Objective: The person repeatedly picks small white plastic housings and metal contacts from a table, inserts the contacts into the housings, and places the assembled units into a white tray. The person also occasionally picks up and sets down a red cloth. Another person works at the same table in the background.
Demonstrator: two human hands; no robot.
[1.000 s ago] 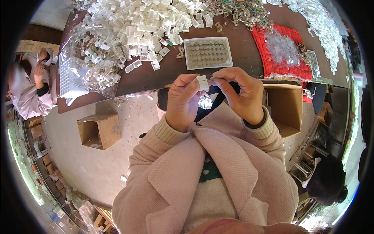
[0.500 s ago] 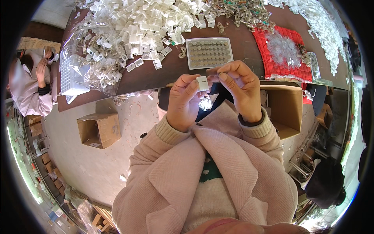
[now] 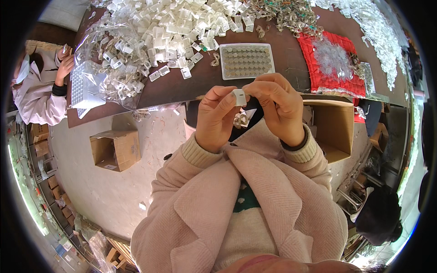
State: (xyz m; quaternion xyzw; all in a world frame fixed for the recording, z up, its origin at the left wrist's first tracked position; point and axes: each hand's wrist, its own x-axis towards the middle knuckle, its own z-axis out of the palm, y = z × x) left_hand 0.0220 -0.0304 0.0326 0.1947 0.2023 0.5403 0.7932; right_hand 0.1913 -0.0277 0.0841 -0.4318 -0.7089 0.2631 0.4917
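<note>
My left hand [image 3: 215, 119] pinches a small white plastic case [image 3: 240, 97] with a slot in its face, held up just off the table's near edge. At the case's right side, my right hand [image 3: 281, 107] has its thumb and fingers pressed together. What lies between those fingertips is too small to make out. Under the case hangs a small coil of thin wire [image 3: 240, 119]; whether it joins the case I cannot tell. Beyond my hands, a clear tray [image 3: 221, 61] of round grey discs like button cells lies on the brown table [image 3: 175, 88].
A big heap of white plastic cases [image 3: 177, 27] fills the far left, beside bagged wired parts [image 3: 123, 59]. Coiled wires [image 3: 289, 18] lie at the back. On the right, a red cloth [image 3: 309, 52] bears clear pieces. Cardboard boxes [image 3: 116, 150] stand below; a co-worker [image 3: 43, 91] sits left.
My right fingertips have come in against the case's side. The case has turned slightly, and the bright light beneath it no longer shows; coiled wire is seen there. The co-worker's hands have moved.
</note>
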